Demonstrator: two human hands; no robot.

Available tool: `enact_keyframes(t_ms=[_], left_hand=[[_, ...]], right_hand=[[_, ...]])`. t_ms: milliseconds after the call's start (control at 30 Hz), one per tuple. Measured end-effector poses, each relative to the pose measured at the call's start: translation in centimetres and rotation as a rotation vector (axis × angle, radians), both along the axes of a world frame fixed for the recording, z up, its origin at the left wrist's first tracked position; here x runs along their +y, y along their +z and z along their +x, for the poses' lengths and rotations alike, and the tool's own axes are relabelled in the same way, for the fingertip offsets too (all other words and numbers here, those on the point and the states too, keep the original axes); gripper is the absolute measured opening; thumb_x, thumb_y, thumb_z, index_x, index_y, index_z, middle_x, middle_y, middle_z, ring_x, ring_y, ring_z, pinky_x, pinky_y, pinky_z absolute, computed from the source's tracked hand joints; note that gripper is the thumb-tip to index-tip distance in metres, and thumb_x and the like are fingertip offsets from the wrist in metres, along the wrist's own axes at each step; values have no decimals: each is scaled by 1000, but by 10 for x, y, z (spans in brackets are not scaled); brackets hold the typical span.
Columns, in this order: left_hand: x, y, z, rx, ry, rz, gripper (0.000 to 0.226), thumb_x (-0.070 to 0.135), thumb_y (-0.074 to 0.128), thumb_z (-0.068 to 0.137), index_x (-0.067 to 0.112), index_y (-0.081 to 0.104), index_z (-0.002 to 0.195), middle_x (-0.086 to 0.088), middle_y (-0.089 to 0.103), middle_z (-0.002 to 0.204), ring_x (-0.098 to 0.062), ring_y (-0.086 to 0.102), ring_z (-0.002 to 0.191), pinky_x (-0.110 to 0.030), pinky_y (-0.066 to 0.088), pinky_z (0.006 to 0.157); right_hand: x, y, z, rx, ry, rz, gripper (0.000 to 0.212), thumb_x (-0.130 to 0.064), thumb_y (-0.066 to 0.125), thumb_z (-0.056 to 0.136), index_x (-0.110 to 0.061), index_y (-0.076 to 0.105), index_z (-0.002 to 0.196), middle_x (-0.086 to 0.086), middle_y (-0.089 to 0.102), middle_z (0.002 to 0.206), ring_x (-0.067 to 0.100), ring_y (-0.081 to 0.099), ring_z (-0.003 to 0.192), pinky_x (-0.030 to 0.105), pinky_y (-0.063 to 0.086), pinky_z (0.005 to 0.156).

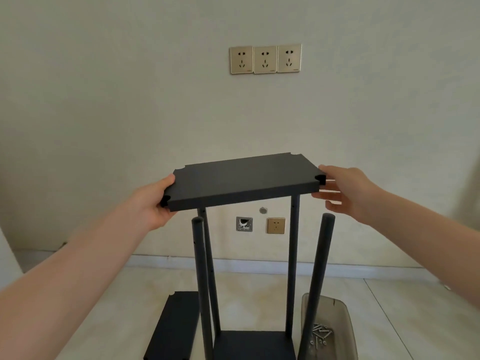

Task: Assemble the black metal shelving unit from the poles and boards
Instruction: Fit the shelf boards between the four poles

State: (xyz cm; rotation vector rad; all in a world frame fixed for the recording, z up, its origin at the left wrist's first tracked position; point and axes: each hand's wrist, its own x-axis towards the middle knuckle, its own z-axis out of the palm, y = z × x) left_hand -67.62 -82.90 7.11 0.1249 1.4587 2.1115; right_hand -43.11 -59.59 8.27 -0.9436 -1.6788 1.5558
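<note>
Left hand [153, 203] grips the left end of the board [244, 180], thumb on top and fingers curled under. Right hand [348, 193] is pretty much open, straight spread fingers just touching the right end. The board's up over the four poles [293, 255], slightly tilted.

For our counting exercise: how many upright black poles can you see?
4: near-left pole, far-left pole, far-right pole, near-right pole, all below the held board. None seem hidden.
</note>
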Motion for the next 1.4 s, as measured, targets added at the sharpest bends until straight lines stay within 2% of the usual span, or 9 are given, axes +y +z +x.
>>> enact_keyframes(t_ms=[133,333,467,600,833,933,1100,1267,1400], left_hand=[[20,-4,-4,-28,-23,-17,14,19,68,94,8,63,86,-5,67,81,-15,67,61,-24,51,37],[39,-4,-9,94,-93,-61,5,14,60,99,10,61,98,-6,65,89,-17,65,74,-24,55,44],[42,-14,-12,205,-129,-88,6,16,64,94,13,62,99,-8,64,94,-23,67,82,-36,60,63],[41,-30,-15,262,-113,-120,5,21,65,93,16,64,92,-5,65,84,-22,66,76,-36,56,71],[40,-44,-15,270,-108,-112,8,21,62,95,14,61,92,-5,63,74,-25,61,68,-36,53,70],[39,-47,-15,282,-104,-112,8,22,62,95,15,63,92,-5,64,71,-25,62,67,-37,54,72],[40,-51,-16,286,-96,-108,9,23,62,95,14,64,97,-7,66,78,-25,65,67,-37,54,70],[44,-56,-14,265,-133,-137,14,21,62,95,9,63,102,-12,64,81,-24,60,63,-34,53,61],[46,-63,-14,203,-103,-135,11,19,64,94,9,63,99,-9,60,81,-23,57,66,-37,54,66]], right_hand=[[12,-8,-4,-21,23,43,28,-42,55,98,-15,63,97,2,70,88,19,67,80,32,48,70],[37,-23,-11,-78,-6,97,22,-31,61,96,-9,62,98,4,62,85,19,63,77,34,48,74],[48,-39,-14,-102,-21,93,22,-31,60,97,-9,62,95,7,62,86,19,63,76,34,50,75],[53,-52,-18,-101,-11,67,22,-31,61,96,-9,63,99,6,64,86,19,64,75,32,48,66],[58,-58,-25,-97,3,75,24,-33,63,94,-10,63,97,6,66,83,18,64,71,37,48,80],[60,-59,-26,-103,11,73,25,-33,63,94,-8,64,97,7,62,80,18,60,67,37,48,77],[61,-64,-27,-102,13,56,24,-31,63,94,-7,62,93,8,58,73,19,56,64,37,47,73],[63,-69,-25,-80,5,-4,21,-28,63,94,-8,61,94,8,59,77,20,55,64,33,47,65],[63,-73,-25,-80,9,-28,21,-29,63,95,-8,63,98,8,62,82,20,55,68,31,48,64]])
